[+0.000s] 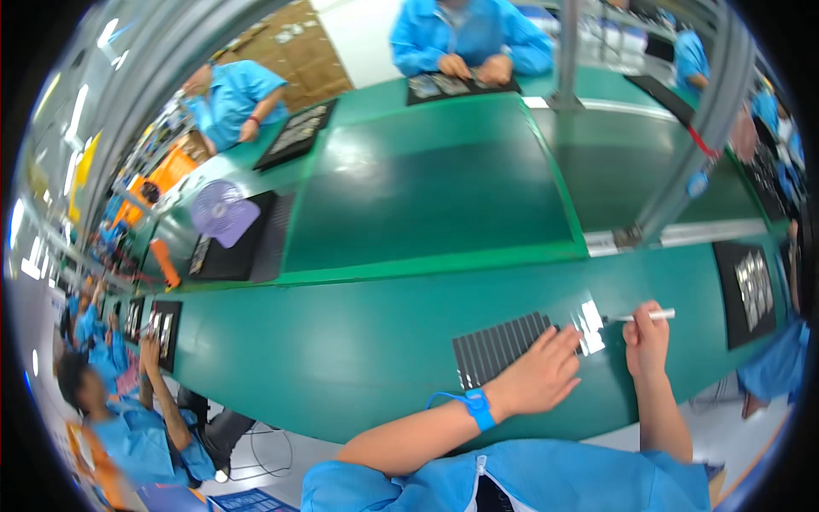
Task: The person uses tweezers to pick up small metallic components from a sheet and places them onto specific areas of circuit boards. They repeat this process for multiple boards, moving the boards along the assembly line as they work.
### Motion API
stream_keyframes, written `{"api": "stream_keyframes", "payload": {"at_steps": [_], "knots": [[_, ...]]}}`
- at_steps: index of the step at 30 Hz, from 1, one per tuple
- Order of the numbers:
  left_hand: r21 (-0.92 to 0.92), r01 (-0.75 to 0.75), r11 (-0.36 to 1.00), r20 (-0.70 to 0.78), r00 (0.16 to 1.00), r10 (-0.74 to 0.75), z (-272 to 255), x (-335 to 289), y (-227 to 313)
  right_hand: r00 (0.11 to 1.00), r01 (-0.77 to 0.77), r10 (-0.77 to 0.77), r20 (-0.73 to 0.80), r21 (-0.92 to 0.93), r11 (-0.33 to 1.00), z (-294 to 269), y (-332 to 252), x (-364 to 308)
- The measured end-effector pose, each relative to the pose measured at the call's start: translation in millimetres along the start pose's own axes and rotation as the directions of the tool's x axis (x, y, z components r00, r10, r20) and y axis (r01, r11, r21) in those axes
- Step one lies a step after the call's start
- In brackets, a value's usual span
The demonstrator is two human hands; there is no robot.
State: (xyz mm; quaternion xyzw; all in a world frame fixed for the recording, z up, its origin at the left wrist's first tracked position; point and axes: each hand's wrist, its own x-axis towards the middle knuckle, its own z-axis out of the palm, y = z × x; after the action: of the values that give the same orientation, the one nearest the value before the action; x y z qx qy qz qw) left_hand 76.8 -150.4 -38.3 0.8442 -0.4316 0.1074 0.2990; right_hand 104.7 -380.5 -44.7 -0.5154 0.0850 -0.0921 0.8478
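My left hand [546, 369] lies over the right end of a dark grey ridged tray [495, 346], palm down with its fingers stretched out. Its fingertips reach the edge of a small glossy strip [590, 317] that glares white; whether they press on it I cannot tell. In my closed right hand [648, 343] is a slim white pen-like tool [662, 315]. The tool's dark tip points left and sits just right of the glossy strip. A blue wrist strap [479, 410] circles my left wrist.
Across the green bench [341, 341] runs a raised green-edged belt [426, 188]. Black mats with shiny parts lie at the right [748, 290] and far left [162, 333]. A purple fan [223, 212] and an orange-handled tool [165, 263] are left. Co-workers [465, 43] sit around; a metal post [682, 183] stands right.
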Motion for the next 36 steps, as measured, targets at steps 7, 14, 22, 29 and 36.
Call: {"api": "stream_keyframes", "payload": {"at_steps": [7,14,22,29,36], "knots": [[-0.131,-0.288,0.949,-0.265,0.932,0.247,-6.0,-3.9,3.5,0.995,0.097,-0.096,-0.018,0.079,0.992,-16.7,-1.6,28.1],[-0.225,-0.248,0.942,-0.102,0.968,0.230,1.0,-2.9,7.9,0.993,0.113,-0.118,0.020,0.159,0.981,-29.9,-7.9,51.0],[0.126,0.008,0.992,0.083,0.996,-0.018,-2.5,-11.7,12.3,0.993,0.107,-0.112,0.046,0.101,0.989,-22.5,-8.6,43.7],[0.137,-0.031,0.990,0.079,0.997,0.020,-3.9,-11.6,6.1,0.997,0.074,-0.074,0.035,0.013,0.997,-11.4,-10.9,37.9],[0.081,-0.003,0.997,0.093,0.996,-0.004,-4.7,-8.1,8.0,0.996,0.090,-0.092,0.021,0.074,0.993,-5.9,-10.4,30.9]]}}
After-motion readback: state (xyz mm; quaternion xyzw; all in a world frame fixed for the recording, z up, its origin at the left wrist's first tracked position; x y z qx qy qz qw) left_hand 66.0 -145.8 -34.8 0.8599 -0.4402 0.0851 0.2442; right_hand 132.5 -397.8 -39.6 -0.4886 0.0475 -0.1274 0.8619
